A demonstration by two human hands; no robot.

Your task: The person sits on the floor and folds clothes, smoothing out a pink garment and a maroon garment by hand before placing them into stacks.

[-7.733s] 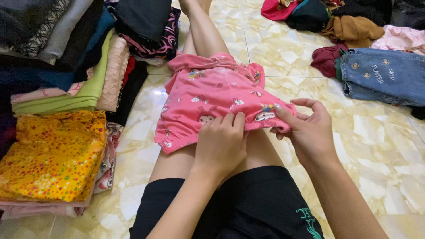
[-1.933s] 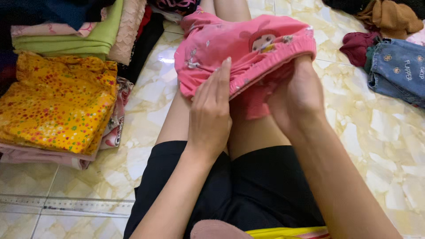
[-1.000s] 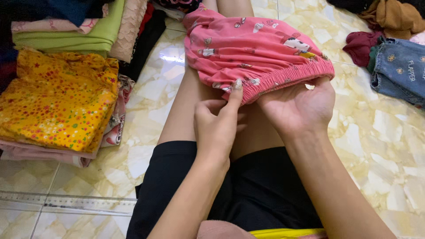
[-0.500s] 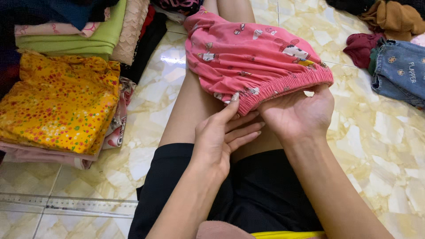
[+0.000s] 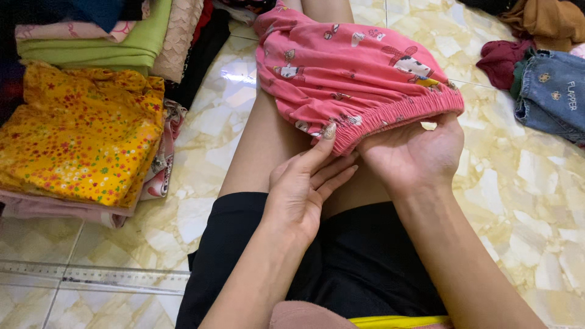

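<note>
A pink printed garment point(image 5: 353, 73) with an elastic waistband lies over my legs, waistband toward me. My right hand point(image 5: 414, 155) is palm up under the waistband, its fingers tucked beneath the cloth and holding that edge. My left hand point(image 5: 304, 189) rests on my thigh just below the garment, fingers spread, with the index fingertip touching the waistband's left end.
A yellow flowered folded cloth point(image 5: 79, 140) tops a stack at the left, with green, pink and beige folded clothes point(image 5: 116, 42) behind it. Denim shorts point(image 5: 551, 91), a maroon item point(image 5: 499, 61) and a brown garment point(image 5: 548, 21) lie loose on the marble floor at the right.
The garment was bunched up and lifted, then spread flat over my legs. My left hand let go of the waistband and slid down to my thigh, fingers apart.
</note>
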